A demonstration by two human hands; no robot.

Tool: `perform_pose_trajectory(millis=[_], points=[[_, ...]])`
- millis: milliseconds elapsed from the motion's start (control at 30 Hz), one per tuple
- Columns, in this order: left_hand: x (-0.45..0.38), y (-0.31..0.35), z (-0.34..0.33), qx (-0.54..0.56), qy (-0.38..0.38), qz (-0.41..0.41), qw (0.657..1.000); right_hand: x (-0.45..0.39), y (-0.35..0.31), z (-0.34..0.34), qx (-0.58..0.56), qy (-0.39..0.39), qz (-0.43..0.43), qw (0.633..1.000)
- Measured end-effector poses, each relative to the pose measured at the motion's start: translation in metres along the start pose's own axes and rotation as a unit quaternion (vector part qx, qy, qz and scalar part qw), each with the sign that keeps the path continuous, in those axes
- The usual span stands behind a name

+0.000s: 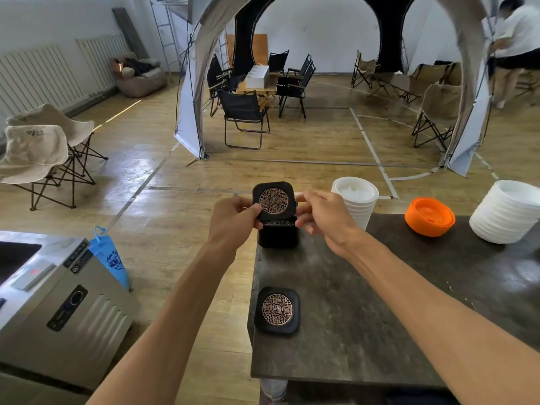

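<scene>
Left hand (233,219): pinching lid (273,201) at left edge
Right hand (321,216): pinching lid's right edge
Lid: tilted, above stack (278,235) on tabletop (350,302)

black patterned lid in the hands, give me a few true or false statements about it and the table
1. The left hand and right hand both hold the black patterned lid. True.
2. It is held above a black stack at the far left corner of the table. True.
3. The orange lid sits on top of a white stack. False: it rests on the table, between the near white stack and the right white stack.
4. No other patterned lid lies on the table. False: a second patterned lid lies by its left edge.
</scene>
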State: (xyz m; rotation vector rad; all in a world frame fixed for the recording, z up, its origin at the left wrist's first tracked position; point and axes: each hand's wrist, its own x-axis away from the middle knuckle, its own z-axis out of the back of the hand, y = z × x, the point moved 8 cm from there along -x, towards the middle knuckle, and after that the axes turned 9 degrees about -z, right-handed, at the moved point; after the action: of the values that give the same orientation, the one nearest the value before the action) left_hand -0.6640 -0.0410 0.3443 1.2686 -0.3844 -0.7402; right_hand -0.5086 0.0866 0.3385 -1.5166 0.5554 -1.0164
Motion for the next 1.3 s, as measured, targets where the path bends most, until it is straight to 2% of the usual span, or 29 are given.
perform_pose_trajectory(millis=[133, 267, 367, 500, 667, 867, 1100, 1300], points=[[-0.021, -0.001, -0.007, -0.038, 0.001, 0.0, 0.999, -0.02, -0.012, 0.0, 0.122, 0.081, 0.045, 0.988], [-0.038, -0.005, -0.011, -0.143, 0.0, -0.001, 0.99, -0.045, -0.004, 0.0, 0.238, 0.133, 0.009, 0.962], [-0.042, -0.013, -0.015, -0.163, 0.0, 0.024, 0.986, -0.054, 0.007, -0.003, 0.275, 0.132, -0.028, 0.952], [-0.04, -0.025, -0.021, -0.195, -0.007, 0.03, 0.98, -0.061, 0.03, -0.003, 0.245, 0.123, -0.084, 0.958], [-0.042, -0.035, -0.034, -0.246, -0.067, 0.05, 0.966, -0.063, 0.042, -0.007, 0.195, 0.096, -0.126, 0.968], [-0.044, -0.042, -0.037, -0.301, -0.075, 0.069, 0.948, -0.061, 0.052, -0.008, 0.195, 0.063, -0.194, 0.959], [-0.041, -0.042, -0.032, -0.3, -0.07, 0.05, 0.95, -0.057, 0.054, -0.007, 0.199, 0.04, -0.193, 0.96], [0.005, -0.027, -0.019, -0.224, -0.07, -0.032, 0.971, -0.023, 0.053, 0.011, 0.216, 0.077, -0.118, 0.966]])
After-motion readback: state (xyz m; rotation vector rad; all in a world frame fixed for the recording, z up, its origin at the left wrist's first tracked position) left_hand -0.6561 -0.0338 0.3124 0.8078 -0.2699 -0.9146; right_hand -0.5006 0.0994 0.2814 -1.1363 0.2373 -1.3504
